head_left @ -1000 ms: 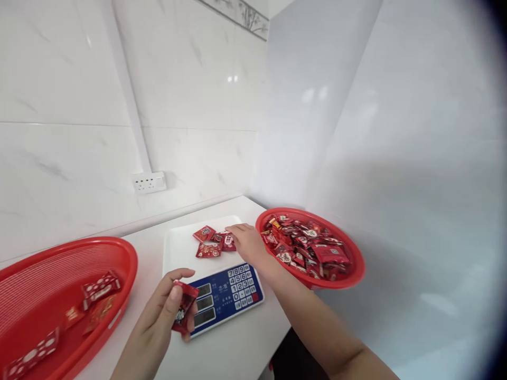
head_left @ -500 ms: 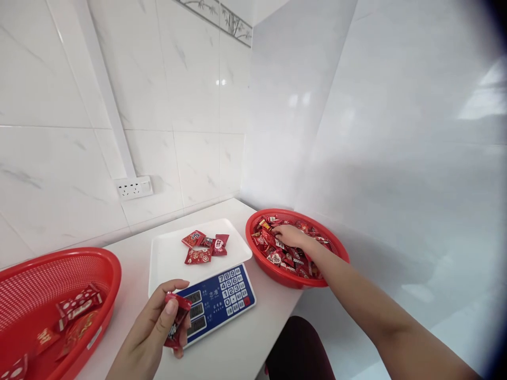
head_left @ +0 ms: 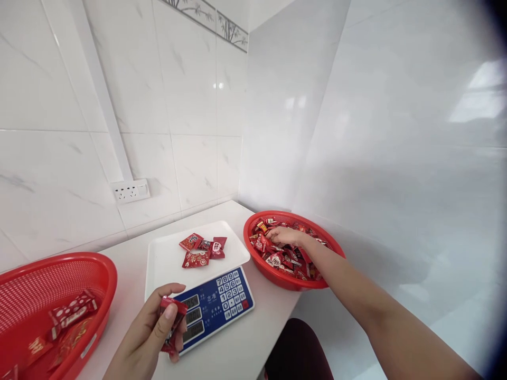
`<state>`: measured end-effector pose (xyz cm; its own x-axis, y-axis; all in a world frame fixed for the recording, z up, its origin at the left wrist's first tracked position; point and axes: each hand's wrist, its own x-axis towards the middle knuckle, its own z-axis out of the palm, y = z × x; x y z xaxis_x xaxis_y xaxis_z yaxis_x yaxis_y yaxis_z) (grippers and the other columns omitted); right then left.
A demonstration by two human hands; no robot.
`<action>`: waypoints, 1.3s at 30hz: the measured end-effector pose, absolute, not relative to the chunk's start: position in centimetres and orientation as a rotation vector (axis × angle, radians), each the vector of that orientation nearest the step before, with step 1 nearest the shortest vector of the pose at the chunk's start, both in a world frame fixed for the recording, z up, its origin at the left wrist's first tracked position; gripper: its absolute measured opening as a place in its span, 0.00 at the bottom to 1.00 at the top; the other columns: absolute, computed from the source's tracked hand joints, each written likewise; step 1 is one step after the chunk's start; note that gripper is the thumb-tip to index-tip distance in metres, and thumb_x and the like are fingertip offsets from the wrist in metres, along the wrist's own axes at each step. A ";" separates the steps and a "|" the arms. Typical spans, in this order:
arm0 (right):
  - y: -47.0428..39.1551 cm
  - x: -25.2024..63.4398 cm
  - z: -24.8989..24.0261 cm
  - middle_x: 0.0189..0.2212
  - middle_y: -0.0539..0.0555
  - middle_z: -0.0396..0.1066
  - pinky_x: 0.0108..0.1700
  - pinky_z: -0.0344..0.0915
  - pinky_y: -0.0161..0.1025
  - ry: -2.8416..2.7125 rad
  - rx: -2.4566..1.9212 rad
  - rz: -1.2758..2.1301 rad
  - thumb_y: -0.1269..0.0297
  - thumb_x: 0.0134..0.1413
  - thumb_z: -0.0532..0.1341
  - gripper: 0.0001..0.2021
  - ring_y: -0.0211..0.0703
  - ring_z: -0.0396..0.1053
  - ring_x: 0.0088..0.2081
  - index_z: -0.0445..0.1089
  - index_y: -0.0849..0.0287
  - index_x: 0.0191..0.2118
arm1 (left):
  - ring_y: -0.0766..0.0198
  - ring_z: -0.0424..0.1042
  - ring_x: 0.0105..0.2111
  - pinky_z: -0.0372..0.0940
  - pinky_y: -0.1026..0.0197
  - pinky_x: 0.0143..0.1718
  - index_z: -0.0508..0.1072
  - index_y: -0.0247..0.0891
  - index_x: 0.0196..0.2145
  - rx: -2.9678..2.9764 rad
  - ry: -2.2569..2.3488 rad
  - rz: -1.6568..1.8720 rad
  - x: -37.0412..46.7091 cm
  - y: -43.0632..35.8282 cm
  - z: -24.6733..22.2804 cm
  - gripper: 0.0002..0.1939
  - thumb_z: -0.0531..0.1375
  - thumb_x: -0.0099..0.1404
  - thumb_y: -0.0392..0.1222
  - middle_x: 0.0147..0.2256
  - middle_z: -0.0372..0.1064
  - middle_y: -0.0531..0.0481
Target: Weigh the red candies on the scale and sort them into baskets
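Note:
My left hand [head_left: 154, 327] is closed around a red candy packet [head_left: 173, 323] just in front of the scale's displays. My right hand [head_left: 283, 236] reaches into the right red basket [head_left: 336, 248], its fingers among many small red wrapped candies [head_left: 291, 259]; what the fingertips touch is hidden. On the white tray [head_left: 162, 264] of the blue digital scale [head_left: 216, 301] lie several red packets [head_left: 196, 258], grouped near the middle.
A larger red basket [head_left: 113, 279] at the lower left holds several red packets [head_left: 73, 311]. Both baskets and the scale stand on a white table [head_left: 222, 353] against tiled walls. A socket [head_left: 130, 191] is on the wall. My knee shows below the table edge.
The view has shifted slightly, so the scene sits a little further left. My right hand has moved slightly within the candies, its fingers now lower among them. My left hand still holds the packet.

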<state>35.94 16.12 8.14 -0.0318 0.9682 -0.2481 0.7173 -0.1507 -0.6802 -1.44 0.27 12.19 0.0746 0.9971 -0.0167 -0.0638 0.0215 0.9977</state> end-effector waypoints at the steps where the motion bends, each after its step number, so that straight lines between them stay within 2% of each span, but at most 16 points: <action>1: 16.4 35.7 8.5 0.36 0.54 0.71 0.35 0.67 0.37 -1.748 -1.920 0.989 0.73 0.51 0.56 0.11 0.39 0.69 0.33 0.69 0.63 0.41 | 0.68 0.61 0.16 0.59 0.67 0.15 0.64 0.41 0.41 1.182 1.126 1.164 -1.4 0.2 12.2 0.27 0.58 0.51 0.62 0.18 0.64 0.56; 5: 16.1 34.4 10.1 0.42 0.55 0.68 0.41 0.66 0.42 -1.696 -1.953 0.872 0.61 0.58 0.55 0.13 0.44 0.67 0.41 0.65 0.60 0.47 | 0.66 0.63 0.18 0.61 0.66 0.17 0.63 0.41 0.43 1.217 1.137 1.124 -1.7 0.6 11.9 0.28 0.57 0.52 0.63 0.19 0.64 0.55; 8: 11.6 34.4 8.7 0.37 0.53 0.73 0.40 0.65 0.39 -1.688 -1.928 0.828 0.60 0.58 0.54 0.13 0.50 0.67 0.42 0.67 0.55 0.47 | 0.65 0.64 0.18 0.62 0.64 0.18 0.61 0.41 0.44 1.260 1.108 1.066 -2.2 0.9 11.4 0.29 0.57 0.52 0.63 0.20 0.65 0.55; 11: 5.2 35.1 5.5 0.41 0.54 0.73 0.39 0.64 0.39 -1.689 -1.850 0.670 0.58 0.57 0.53 0.17 0.48 0.68 0.43 0.61 0.47 0.53 | 0.65 0.64 0.19 0.63 0.64 0.19 0.61 0.41 0.45 1.280 1.103 1.049 -2.7 1.0 11.0 0.29 0.56 0.53 0.63 0.21 0.65 0.55; 14: 2.6 35.1 4.4 0.43 0.55 0.72 0.39 0.62 0.40 -1.742 -1.869 0.537 0.56 0.57 0.52 0.19 0.48 0.69 0.42 0.59 0.46 0.54 | 0.65 0.65 0.19 0.63 0.63 0.19 0.61 0.41 0.45 1.288 1.112 1.062 -2.9 0.8 11.1 0.28 0.56 0.54 0.62 0.21 0.65 0.55; 17: 6.6 33.3 7.3 0.41 0.57 0.73 0.38 0.60 0.39 -1.805 -1.961 0.300 0.55 0.59 0.47 0.18 0.47 0.69 0.40 0.63 0.50 0.51 | 0.66 0.64 0.19 0.62 0.64 0.21 0.61 0.41 0.45 1.290 1.121 1.088 -2.7 0.5 11.6 0.24 0.56 0.56 0.59 0.22 0.65 0.56; 20: 13.4 30.2 11.0 0.39 0.62 0.73 0.36 0.58 0.39 -1.854 -2.109 0.050 0.56 0.57 0.50 0.17 0.51 0.68 0.40 0.66 0.59 0.45 | 0.69 0.62 0.19 0.60 0.66 0.20 0.63 0.41 0.43 1.271 1.115 1.125 -2.3 0.3 12.0 0.22 0.56 0.57 0.58 0.22 0.64 0.57; 23: 17.5 27.1 12.3 0.38 0.64 0.72 0.34 0.57 0.39 -1.932 -2.055 0.035 0.55 0.54 0.54 0.16 0.54 0.68 0.39 0.67 0.62 0.41 | 0.69 0.62 0.19 0.60 0.67 0.19 0.63 0.41 0.42 1.255 1.084 1.126 -2.3 0.3 12.2 0.21 0.57 0.57 0.57 0.20 0.63 0.57; 27: 17.7 23.0 11.5 0.34 0.56 0.73 0.30 0.55 0.35 -2.095 -1.881 0.109 0.51 0.51 0.56 0.15 0.48 0.68 0.35 0.67 0.58 0.36 | 0.69 0.63 0.20 0.61 0.67 0.20 0.63 0.41 0.43 1.295 1.035 1.091 -2.8 0.5 12.0 0.19 0.55 0.59 0.55 0.21 0.62 0.57; 31: 16.9 19.1 11.2 0.34 0.49 0.73 0.28 0.55 0.32 -2.189 -1.718 0.201 0.48 0.51 0.56 0.18 0.42 0.68 0.35 0.65 0.52 0.44 | 0.69 0.64 0.21 0.62 0.67 0.21 0.61 0.41 0.45 1.337 1.020 1.068 -3.5 0.5 11.8 0.18 0.53 0.61 0.54 0.23 0.63 0.56; 34: 16.3 17.7 11.6 0.37 0.49 0.73 0.30 0.56 0.33 -2.205 -1.668 0.208 0.51 0.54 0.54 0.19 0.41 0.68 0.36 0.62 0.52 0.50 | 0.68 0.64 0.21 0.63 0.66 0.22 0.61 0.42 0.46 1.341 1.014 1.078 -3.7 0.4 11.9 0.19 0.53 0.61 0.54 0.23 0.63 0.56; 39: 12.3 18.3 11.3 0.40 0.51 0.72 0.36 0.59 0.35 -2.116 -1.492 0.211 0.58 0.58 0.52 0.14 0.41 0.68 0.37 0.65 0.54 0.48 | 0.68 0.64 0.20 0.63 0.65 0.21 0.61 0.41 0.44 1.329 1.016 1.150 -4.1 0.4 12.2 0.18 0.53 0.62 0.53 0.22 0.63 0.56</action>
